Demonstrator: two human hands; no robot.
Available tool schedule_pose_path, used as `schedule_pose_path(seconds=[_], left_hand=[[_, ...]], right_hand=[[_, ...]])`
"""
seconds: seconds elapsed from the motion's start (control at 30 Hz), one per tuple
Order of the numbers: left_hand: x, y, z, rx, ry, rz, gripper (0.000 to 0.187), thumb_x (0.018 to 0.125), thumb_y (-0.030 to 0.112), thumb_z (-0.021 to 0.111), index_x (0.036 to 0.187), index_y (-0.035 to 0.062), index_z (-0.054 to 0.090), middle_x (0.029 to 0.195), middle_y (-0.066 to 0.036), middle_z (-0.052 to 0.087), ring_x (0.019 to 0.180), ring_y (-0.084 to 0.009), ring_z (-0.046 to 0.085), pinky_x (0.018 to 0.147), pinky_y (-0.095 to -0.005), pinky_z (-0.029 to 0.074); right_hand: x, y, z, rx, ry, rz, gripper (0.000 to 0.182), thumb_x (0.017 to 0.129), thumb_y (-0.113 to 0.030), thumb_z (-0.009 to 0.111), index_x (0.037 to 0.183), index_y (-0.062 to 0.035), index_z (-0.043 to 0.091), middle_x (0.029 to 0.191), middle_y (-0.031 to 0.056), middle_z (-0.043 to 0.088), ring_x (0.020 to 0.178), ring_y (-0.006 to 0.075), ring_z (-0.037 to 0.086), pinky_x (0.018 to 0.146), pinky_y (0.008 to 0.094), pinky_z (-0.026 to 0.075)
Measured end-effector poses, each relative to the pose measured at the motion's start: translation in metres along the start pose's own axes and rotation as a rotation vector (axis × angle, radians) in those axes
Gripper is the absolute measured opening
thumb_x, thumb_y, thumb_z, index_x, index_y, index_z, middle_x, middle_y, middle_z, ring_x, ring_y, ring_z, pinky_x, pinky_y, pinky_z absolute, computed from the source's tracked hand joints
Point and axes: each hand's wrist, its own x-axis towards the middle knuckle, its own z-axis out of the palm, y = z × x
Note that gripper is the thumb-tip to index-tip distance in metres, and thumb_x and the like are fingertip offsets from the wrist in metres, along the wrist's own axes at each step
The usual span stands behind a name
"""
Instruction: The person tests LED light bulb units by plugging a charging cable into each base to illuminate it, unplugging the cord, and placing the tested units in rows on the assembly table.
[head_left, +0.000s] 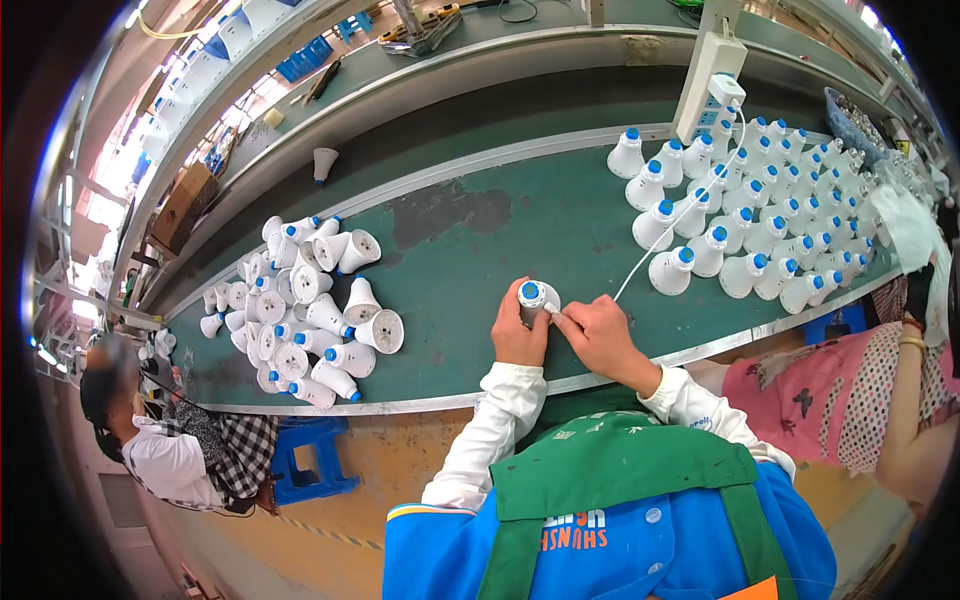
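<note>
Near the front edge of the green bench, my left hand point(520, 335) is wrapped round a white lamp housing point(537, 299) with a blue cap, which stands with the cap upward. My right hand point(606, 340) is closed in a pinch on the end of a white cable point(655, 246), close against the side of that housing. The small tip between its fingers is too small to make out. From there the cable runs up to a white plug point(727, 89) in the power strip.
Many similar housings point(306, 284) lie heaped on the left; others point(671, 271) stand upright in rows on the right. One housing point(324, 164) is at the back. A person point(170, 450) sits at left, another point(850, 395) at right. A blue stool point(308, 462) is below the bench.
</note>
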Motion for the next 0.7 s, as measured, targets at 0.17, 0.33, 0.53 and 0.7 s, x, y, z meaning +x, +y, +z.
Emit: schedule_pose_path(seconds=[0.17, 0.33, 0.53, 0.7], left_hand=[[0.000, 0.001, -0.002, -0.026, -0.031, -0.053, 0.043, 0.073, 0.000, 0.063, 0.115, 0.0029, 0.056, 0.103, -0.012, 0.064, 0.094, -0.0209, 0.063, 0.083, -0.0319, 0.049], [0.000, -0.005, -0.003, -0.047, -0.060, -0.059, 0.049, 0.071, 0.002, 0.069, 0.118, 0.0040, 0.056, 0.111, -0.014, 0.063, 0.100, -0.0275, 0.063, 0.085, -0.0349, 0.049], [0.012, -0.006, -0.006, -0.120, -0.049, -0.139, 0.046, 0.071, 0.002, 0.071, 0.114, 0.0031, 0.057, 0.103, -0.011, 0.066, 0.098, -0.0226, 0.063, 0.086, -0.0331, 0.049], [0.060, 0.008, 0.020, -0.121, -0.143, -0.112, 0.045, 0.073, 0.005, 0.072, 0.115, 0.0027, 0.057, 0.103, -0.008, 0.064, 0.096, -0.0153, 0.061, 0.089, -0.0297, 0.047]], right_hand=[[0.000, 0.000, -0.001, 0.009, -0.015, 0.003, 0.022, 0.085, -0.018, 0.059, 0.066, -0.0064, 0.057, 0.055, 0.0069, 0.056, 0.052, 0.0265, 0.054, 0.063, 0.0359, 0.036], [0.001, -0.002, -0.004, 0.017, -0.006, -0.007, 0.023, 0.085, -0.018, 0.058, 0.066, -0.0063, 0.056, 0.055, 0.0074, 0.055, 0.052, 0.0270, 0.052, 0.062, 0.0360, 0.035], [-0.007, 0.005, -0.015, -0.011, 0.025, -0.058, 0.019, 0.081, -0.013, 0.063, 0.065, -0.0063, 0.056, 0.056, 0.0070, 0.053, 0.050, 0.0269, 0.048, 0.058, 0.0361, 0.036], [-0.024, 0.017, -0.036, -0.032, 0.120, -0.142, 0.019, 0.077, -0.008, 0.066, 0.063, -0.0064, 0.054, 0.052, 0.0070, 0.050, 0.047, 0.0265, 0.047, 0.053, 0.0363, 0.035]])
